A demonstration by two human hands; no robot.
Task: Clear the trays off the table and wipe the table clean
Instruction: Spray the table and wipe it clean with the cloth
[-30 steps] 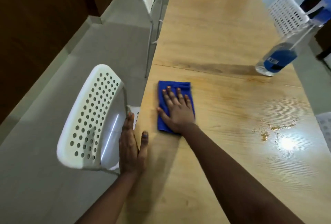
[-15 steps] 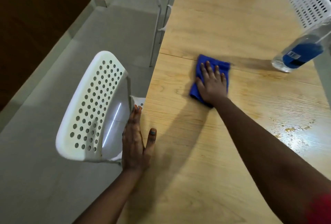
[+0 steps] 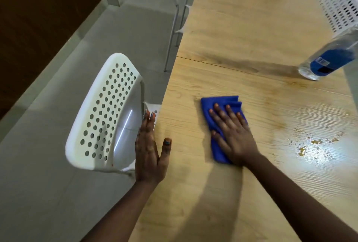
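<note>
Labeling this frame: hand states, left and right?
Left hand: open, flat on the table edge.
Right hand: open, fingers straight, pressing the blue cloth onto the table.

Wooden table (image 3: 251, 19), blue cloth (image 3: 219, 104), spray bottle (image 3: 329, 59)

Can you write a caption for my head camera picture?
Right hand presses blue cloth on wooden table beside crumbs.

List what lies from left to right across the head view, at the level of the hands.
White perforated chair → left hand resting at the table edge → blue cloth under the flat right hand → scattered crumbs on the wet patch.
</note>
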